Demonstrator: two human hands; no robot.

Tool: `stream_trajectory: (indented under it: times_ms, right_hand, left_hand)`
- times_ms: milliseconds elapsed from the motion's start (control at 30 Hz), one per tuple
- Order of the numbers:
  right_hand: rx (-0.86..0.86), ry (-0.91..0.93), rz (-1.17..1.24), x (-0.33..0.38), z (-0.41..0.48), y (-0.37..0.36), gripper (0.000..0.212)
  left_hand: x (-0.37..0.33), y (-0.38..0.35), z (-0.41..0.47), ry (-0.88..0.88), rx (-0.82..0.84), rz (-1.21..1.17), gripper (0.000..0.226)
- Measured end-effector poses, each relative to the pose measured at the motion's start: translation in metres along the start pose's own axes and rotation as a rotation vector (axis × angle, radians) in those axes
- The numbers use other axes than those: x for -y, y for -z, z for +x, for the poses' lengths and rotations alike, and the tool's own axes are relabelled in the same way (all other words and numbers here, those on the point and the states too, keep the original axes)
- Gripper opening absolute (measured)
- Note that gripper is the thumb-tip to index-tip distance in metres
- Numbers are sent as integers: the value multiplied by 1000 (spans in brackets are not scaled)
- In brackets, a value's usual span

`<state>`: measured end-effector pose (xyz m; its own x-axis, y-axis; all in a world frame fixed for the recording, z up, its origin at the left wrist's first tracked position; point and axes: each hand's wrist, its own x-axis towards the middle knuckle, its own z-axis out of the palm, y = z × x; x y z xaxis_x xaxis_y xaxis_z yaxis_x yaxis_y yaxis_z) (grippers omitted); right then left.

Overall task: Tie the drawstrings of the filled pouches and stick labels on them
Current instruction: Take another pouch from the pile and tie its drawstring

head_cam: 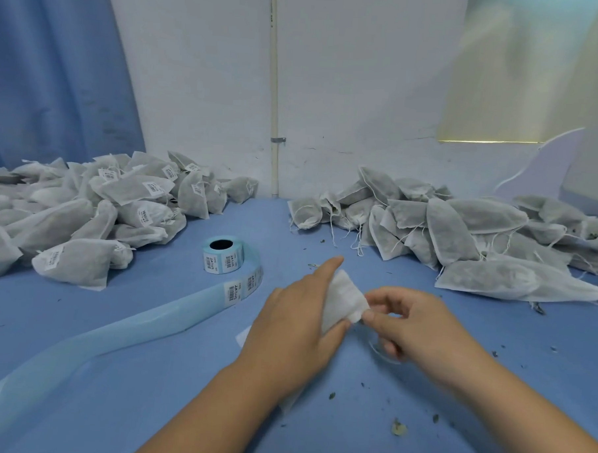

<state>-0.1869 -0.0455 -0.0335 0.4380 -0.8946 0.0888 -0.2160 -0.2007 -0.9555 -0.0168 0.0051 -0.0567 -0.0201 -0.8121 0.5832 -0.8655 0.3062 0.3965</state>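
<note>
The pouch [344, 298] is lying near the middle of the table [349, 444], close to the near edge, between both hands. Its long axis is running from near-left to far-right: the near end is showing below the left wrist, and the gathered white end is pointing far-right, toward the right hand.

The left hand [296, 332] is lying palm-down over the pouch body and is gripping it. The index finger is reaching straight out along the far side of the white end, and the thumb is closing against its near side.

The right hand [410, 323] is sitting just right of the pouch with all fingers curled. Thumb and fingertips are pinching the far-right tip of the pouch. The drawstring below this hand is blurring, so its path cannot be told.

The label roll [222, 254] is standing on its side to the far left of the hands. Its backing strip [115, 331] is trailing off toward the near-left edge.

The labelled pile [86, 210] is occupying the far left of the table. The unlabelled pile [461, 240] is occupying the far right, well apart from it
</note>
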Motion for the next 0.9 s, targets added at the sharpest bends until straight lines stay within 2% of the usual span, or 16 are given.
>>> stream_trajectory:
  times_ms: [100,200,267,400,567,733,900]
  right_hand:
    - [76,-40,-163,1,-1,3,16]
    - [37,-45,-308,1,0,5,25]
    - [48,-61,-322,2,-1,5,29]
    - [132,-147,-140,7,-6,5,34]
    - [198,-203,250,13,-9,3,36]
    - [142,-166,452,13,-12,-5,49]
    - [176,-95,656,19,-14,-1,38]
  left_hand:
    - [3,4,2,-10,-7,57,74]
    - [5,6,3,1,17,134,75]
    - [7,6,3,11,48,176,78]
    - [7,4,2,83,97,164,81]
    - [4,-1,0,191,175,119,74]
    - [0,-4,-1,146,235,110,64]
    - [-5,-4,-2,90,256,63,63]
